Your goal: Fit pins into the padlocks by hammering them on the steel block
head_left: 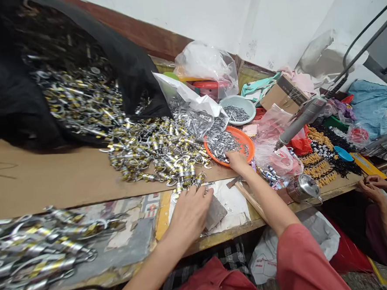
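Note:
My left hand (191, 210) is at the bench edge, fingers curled round a silver-and-yellow metal cylinder with a hook (199, 179); its fingertips are partly hidden. Just under it is a grey metal block (214, 213) on a white sheet (238, 199). My right hand (238, 161) reaches to the near rim of an orange dish (250, 146), fingers pinched together among small silver metal pins (224, 144). Whatever lies between those fingertips is too small to make out. Beside my left hand spreads a big heap of similar hooked cylinders (141, 148).
A black bag (138, 56) spills hooked cylinders. More lie at the front left (45, 250). A hammer with a wooden handle (249, 199) lies under my right forearm. Behind stand a pale bowl of pins (244, 120) and an overhanging grey tool (301, 120). A co-worker's hands (375, 188) are at right.

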A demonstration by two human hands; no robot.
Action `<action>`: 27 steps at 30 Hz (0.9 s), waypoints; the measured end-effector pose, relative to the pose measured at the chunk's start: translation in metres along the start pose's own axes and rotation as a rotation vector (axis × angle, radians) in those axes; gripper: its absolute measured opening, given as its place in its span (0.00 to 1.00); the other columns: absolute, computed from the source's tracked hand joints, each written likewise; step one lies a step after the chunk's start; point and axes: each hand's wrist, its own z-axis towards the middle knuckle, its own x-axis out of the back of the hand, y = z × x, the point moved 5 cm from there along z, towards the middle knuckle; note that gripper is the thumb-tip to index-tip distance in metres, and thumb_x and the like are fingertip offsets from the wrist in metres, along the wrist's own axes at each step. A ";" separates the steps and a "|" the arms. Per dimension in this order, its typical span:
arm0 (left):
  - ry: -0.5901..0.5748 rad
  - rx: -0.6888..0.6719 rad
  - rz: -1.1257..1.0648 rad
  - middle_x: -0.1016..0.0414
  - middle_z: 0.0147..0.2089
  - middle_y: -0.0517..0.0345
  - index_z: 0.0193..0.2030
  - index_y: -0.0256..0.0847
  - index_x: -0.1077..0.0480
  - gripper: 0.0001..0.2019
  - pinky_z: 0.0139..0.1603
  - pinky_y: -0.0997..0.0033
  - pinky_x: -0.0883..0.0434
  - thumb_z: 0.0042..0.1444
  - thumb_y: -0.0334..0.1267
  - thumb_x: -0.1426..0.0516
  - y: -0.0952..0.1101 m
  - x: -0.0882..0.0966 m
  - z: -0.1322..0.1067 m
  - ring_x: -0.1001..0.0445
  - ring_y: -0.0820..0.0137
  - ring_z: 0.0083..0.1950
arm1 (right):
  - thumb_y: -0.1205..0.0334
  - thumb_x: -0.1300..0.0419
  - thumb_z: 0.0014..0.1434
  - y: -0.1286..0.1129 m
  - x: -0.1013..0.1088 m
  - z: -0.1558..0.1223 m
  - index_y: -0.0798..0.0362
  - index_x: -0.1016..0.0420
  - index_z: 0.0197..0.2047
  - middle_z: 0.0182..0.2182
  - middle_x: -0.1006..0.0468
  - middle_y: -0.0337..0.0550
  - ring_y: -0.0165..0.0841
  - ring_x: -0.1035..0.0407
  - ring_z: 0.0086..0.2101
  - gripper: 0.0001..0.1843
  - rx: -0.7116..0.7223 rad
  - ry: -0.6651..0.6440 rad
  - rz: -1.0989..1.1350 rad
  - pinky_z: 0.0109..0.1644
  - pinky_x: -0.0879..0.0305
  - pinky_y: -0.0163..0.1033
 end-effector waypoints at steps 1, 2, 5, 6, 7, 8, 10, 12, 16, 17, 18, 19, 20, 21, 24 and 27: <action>0.004 -0.006 -0.028 0.25 0.37 0.45 0.47 0.35 0.29 0.19 0.34 0.56 0.30 0.48 0.20 0.49 -0.001 0.000 0.000 0.29 0.54 0.38 | 0.79 0.48 0.52 0.000 -0.005 0.005 0.52 0.24 0.39 0.39 0.23 0.47 0.38 0.30 0.42 0.18 -0.015 -0.028 -0.024 0.47 0.38 0.40; 0.038 -0.006 -0.083 0.25 0.37 0.46 0.47 0.36 0.29 0.19 0.34 0.58 0.30 0.49 0.21 0.50 -0.002 0.001 -0.002 0.29 0.56 0.37 | 0.78 0.49 0.53 0.001 -0.008 0.008 0.52 0.24 0.38 0.39 0.23 0.48 0.37 0.29 0.42 0.18 -0.030 -0.045 -0.041 0.47 0.38 0.41; 0.264 0.061 -0.438 0.25 0.40 0.48 0.51 0.39 0.31 0.17 0.38 0.63 0.28 0.55 0.28 0.50 -0.015 0.008 -0.009 0.28 0.61 0.39 | 0.72 0.48 0.57 0.009 -0.012 0.014 0.49 0.23 0.41 0.40 0.22 0.46 0.37 0.29 0.42 0.15 -0.070 -0.041 -0.049 0.47 0.38 0.40; 0.334 0.111 -0.605 0.25 0.42 0.49 0.52 0.40 0.32 0.17 0.39 0.64 0.28 0.56 0.32 0.49 -0.022 0.008 -0.012 0.27 0.63 0.39 | 0.69 0.47 0.58 0.013 -0.012 0.014 0.48 0.23 0.42 0.40 0.22 0.45 0.37 0.29 0.42 0.14 -0.084 -0.027 -0.041 0.47 0.38 0.39; 0.374 0.170 -0.778 0.24 0.43 0.50 0.53 0.40 0.32 0.17 0.38 0.66 0.27 0.56 0.35 0.48 -0.028 0.005 -0.014 0.25 0.65 0.37 | 0.67 0.47 0.59 0.018 -0.010 0.014 0.47 0.24 0.43 0.40 0.22 0.44 0.37 0.29 0.42 0.13 -0.099 -0.007 -0.030 0.47 0.38 0.39; 0.380 0.231 -0.945 0.24 0.43 0.51 0.52 0.40 0.31 0.17 0.37 0.68 0.26 0.55 0.38 0.47 -0.033 0.000 -0.016 0.24 0.67 0.35 | 0.65 0.47 0.60 0.023 -0.009 0.014 0.47 0.24 0.44 0.40 0.21 0.43 0.37 0.29 0.42 0.13 -0.114 0.015 -0.018 0.46 0.38 0.39; 0.339 0.340 -1.211 0.22 0.41 0.52 0.47 0.39 0.28 0.17 0.34 0.69 0.24 0.52 0.41 0.43 -0.037 -0.014 -0.019 0.23 0.68 0.32 | 0.64 0.47 0.60 0.030 -0.006 0.011 0.46 0.24 0.45 0.40 0.21 0.42 0.37 0.29 0.41 0.13 -0.144 0.063 0.009 0.46 0.37 0.39; 0.324 0.433 -1.344 0.20 0.39 0.51 0.40 0.37 0.24 0.15 0.35 0.68 0.23 0.45 0.42 0.39 -0.039 -0.028 -0.023 0.21 0.65 0.34 | 0.65 0.46 0.60 0.035 -0.003 0.008 0.47 0.24 0.45 0.39 0.21 0.43 0.38 0.29 0.40 0.12 -0.165 0.114 0.044 0.44 0.36 0.41; 0.326 0.540 -1.321 0.18 0.40 0.50 0.34 0.39 0.21 0.14 0.40 0.64 0.22 0.37 0.40 0.35 -0.041 -0.042 -0.031 0.21 0.60 0.39 | 0.67 0.45 0.59 0.037 0.005 0.005 0.52 0.22 0.37 0.37 0.23 0.45 0.37 0.30 0.39 0.09 -0.174 0.226 0.145 0.43 0.36 0.41; 0.315 0.531 -1.306 0.18 0.40 0.51 0.34 0.40 0.20 0.13 0.42 0.63 0.23 0.38 0.40 0.35 -0.041 -0.043 -0.032 0.21 0.59 0.41 | 0.67 0.45 0.58 0.035 0.009 0.003 0.53 0.22 0.35 0.37 0.23 0.45 0.37 0.30 0.38 0.09 -0.171 0.256 0.176 0.43 0.35 0.41; 0.307 0.520 -1.290 0.18 0.40 0.51 0.34 0.41 0.20 0.12 0.45 0.62 0.24 0.39 0.40 0.36 -0.042 -0.042 -0.033 0.21 0.59 0.42 | 0.67 0.45 0.58 0.031 0.013 0.000 0.54 0.23 0.34 0.36 0.24 0.46 0.37 0.30 0.38 0.09 -0.164 0.287 0.210 0.43 0.35 0.41; 0.299 0.511 -1.272 0.18 0.40 0.52 0.33 0.42 0.20 0.11 0.48 0.60 0.26 0.41 0.40 0.37 -0.042 -0.041 -0.033 0.22 0.59 0.44 | 0.67 0.45 0.58 0.024 0.017 -0.005 0.54 0.23 0.33 0.35 0.24 0.46 0.36 0.30 0.37 0.09 -0.154 0.314 0.244 0.42 0.34 0.41; 0.294 0.509 -1.254 0.18 0.40 0.52 0.33 0.42 0.20 0.10 0.50 0.59 0.27 0.42 0.40 0.38 -0.043 -0.040 -0.034 0.22 0.58 0.45 | 0.67 0.45 0.58 0.015 0.022 -0.013 0.54 0.23 0.33 0.34 0.24 0.45 0.35 0.30 0.37 0.09 -0.141 0.336 0.274 0.42 0.34 0.40; 0.288 0.512 -1.238 0.18 0.40 0.52 0.34 0.42 0.20 0.10 0.51 0.58 0.28 0.43 0.40 0.39 -0.044 -0.039 -0.035 0.22 0.58 0.45 | 0.67 0.46 0.58 0.003 0.026 -0.023 0.54 0.23 0.33 0.33 0.24 0.44 0.34 0.30 0.36 0.09 -0.108 0.350 0.320 0.42 0.33 0.39; 0.286 0.531 -1.226 0.18 0.41 0.52 0.35 0.42 0.20 0.11 0.50 0.58 0.27 0.44 0.40 0.39 -0.046 -0.039 -0.037 0.21 0.58 0.44 | 0.67 0.44 0.58 -0.047 0.035 -0.068 0.52 0.23 0.32 0.30 0.22 0.40 0.31 0.29 0.34 0.08 0.142 0.327 0.565 0.41 0.31 0.36; 0.304 0.534 -1.261 0.18 0.39 0.53 0.39 0.40 0.21 0.13 0.44 0.62 0.23 0.45 0.39 0.40 -0.045 -0.042 -0.039 0.20 0.60 0.38 | 0.68 0.44 0.58 -0.088 0.034 -0.114 0.51 0.23 0.33 0.30 0.21 0.41 0.30 0.28 0.33 0.09 0.392 0.284 0.782 0.38 0.30 0.35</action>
